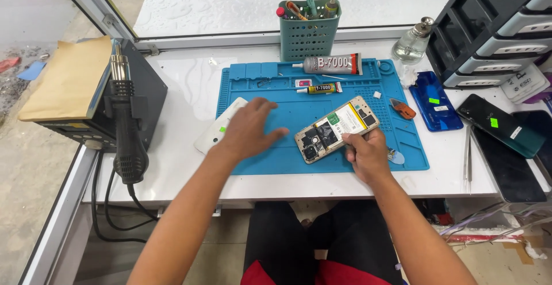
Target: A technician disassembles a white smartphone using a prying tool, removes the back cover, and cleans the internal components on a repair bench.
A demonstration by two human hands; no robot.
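An opened gold phone [336, 128] with its battery and boards bare lies tilted on the blue work mat [287, 98]. My right hand [366, 154] grips its lower right edge with the fingertips. My left hand [248, 128] hovers flat, fingers spread, over the mat's left part, partly over a white phone cover [214, 135] at the mat's left edge. Two glue tubes, a large grey glue tube [330, 64] and a small yellow glue tube [319, 89], lie near the mat's far edge.
A hot-air gun [127, 127] hangs on its dark station [146, 89] at left. A teal tool basket [309, 31], a glass bottle [411, 43], grey drawers [494, 26], a blue phone [435, 101], a dark green phone [501, 124] and tweezers [468, 158] stand at right.
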